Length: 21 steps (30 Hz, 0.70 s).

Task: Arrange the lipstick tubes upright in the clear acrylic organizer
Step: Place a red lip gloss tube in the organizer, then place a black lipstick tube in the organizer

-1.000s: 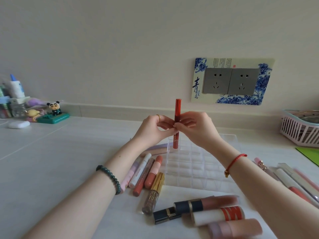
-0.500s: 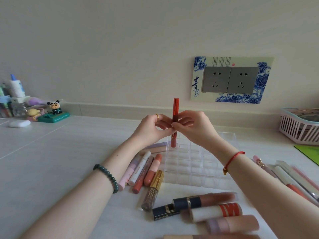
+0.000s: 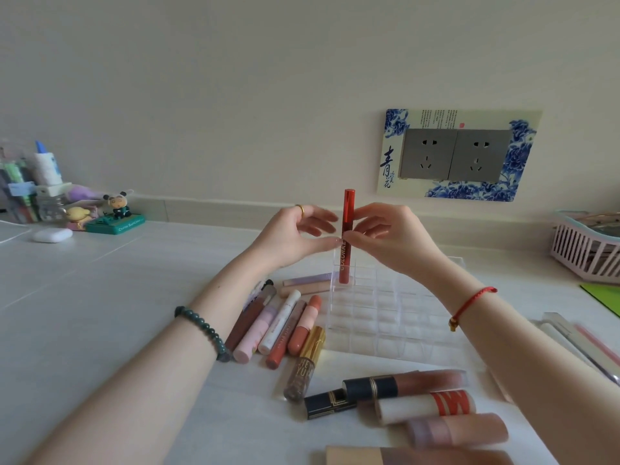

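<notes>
Here, in the head view, a slim red lip gloss tube (image 3: 347,236) stands upright in the far left corner cell of the clear acrylic organizer (image 3: 396,317), with its base down inside the cell. The left hand (image 3: 295,236) is beside the tube on its left; the fingers are spread and loose, and only the tip of the thumb (image 3: 330,241) reaches the tube, so this hand is not gripping it. The right hand (image 3: 392,236) is on the other side, and its thumb and forefinger pinch the tube lightly at about the middle. A gold ring (image 3: 301,209) is on the left hand, a dark green bead bracelet (image 3: 204,330) on the left wrist, and a red string bracelet (image 3: 469,303) on the right wrist.

The other cells of the organizer that I can see have nothing in them. To the left of it, several lipstick tubes (image 3: 278,327) lie flat on the white table (image 3: 100,297), side by side, and more tubes lie in front of the organizer, among them a black and gold one (image 3: 330,402) and a white one with red letters (image 3: 426,406). On the wall behind is a double socket (image 3: 456,156) with a blue flower frame. A pink basket (image 3: 587,250) is at the right edge, and a white earbud case (image 3: 52,235) with a small panda figure (image 3: 119,204) is far to the left.
</notes>
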{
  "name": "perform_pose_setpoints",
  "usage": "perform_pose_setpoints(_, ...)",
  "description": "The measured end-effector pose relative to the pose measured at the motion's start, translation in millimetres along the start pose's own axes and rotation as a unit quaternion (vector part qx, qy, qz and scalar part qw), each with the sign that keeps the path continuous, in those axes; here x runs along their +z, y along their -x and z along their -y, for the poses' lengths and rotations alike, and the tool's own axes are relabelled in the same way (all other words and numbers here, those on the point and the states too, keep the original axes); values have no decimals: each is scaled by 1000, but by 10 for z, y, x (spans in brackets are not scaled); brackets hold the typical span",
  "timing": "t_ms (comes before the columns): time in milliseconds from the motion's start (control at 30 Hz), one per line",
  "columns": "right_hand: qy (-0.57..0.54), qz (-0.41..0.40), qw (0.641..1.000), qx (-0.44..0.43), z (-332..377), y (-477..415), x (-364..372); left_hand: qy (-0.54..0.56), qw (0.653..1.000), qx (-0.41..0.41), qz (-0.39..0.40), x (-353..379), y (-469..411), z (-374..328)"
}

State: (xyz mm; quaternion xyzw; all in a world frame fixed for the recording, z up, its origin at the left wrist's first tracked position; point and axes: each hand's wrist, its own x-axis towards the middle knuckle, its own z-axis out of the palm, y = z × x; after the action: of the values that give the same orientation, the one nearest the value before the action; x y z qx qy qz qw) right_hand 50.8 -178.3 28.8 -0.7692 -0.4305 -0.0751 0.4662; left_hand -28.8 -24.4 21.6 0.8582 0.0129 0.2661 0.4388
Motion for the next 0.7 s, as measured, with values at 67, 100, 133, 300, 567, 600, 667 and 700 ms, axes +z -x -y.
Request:
perform_pose_setpoints(67, 3, -14, 1000, -13, 74, 5, -84, 13, 999, 9, -28, -107, 18, -85)
perform_pose_setpoints(100, 4, -26, 999, -21, 116, 13, -138, 25, 999, 12, -44, -171, 34, -124)
perform_pose_setpoints(133, 3, -42, 999, -29, 161, 25, -199, 37, 997, 17, -59, -238, 56, -159)
perform_pose_setpoints(300, -31, -127, 989, -74, 434, 122, -423, 13, 994, 0, -111, -543, 300, -138)
perform_pose_setpoints(567, -3, 2, 994, -110, 788, 316, 66, -170, 967, -169, -88, -754, 924, 387)
perform_pose_setpoints(600, 8, 26, 994, -107, 799, 309, 176, -174, 965, -182, -78, -745, 986, 430)
perform_pose_setpoints(667, 37, 80, 991, -101, 808, 278, 413, -163, 964, -203, -53, -714, 1074, 492)
perform_pose_setpoints(700, 54, 107, 988, -98, 808, 262, 536, -159, 964, -208, -44, -697, 1101, 512)
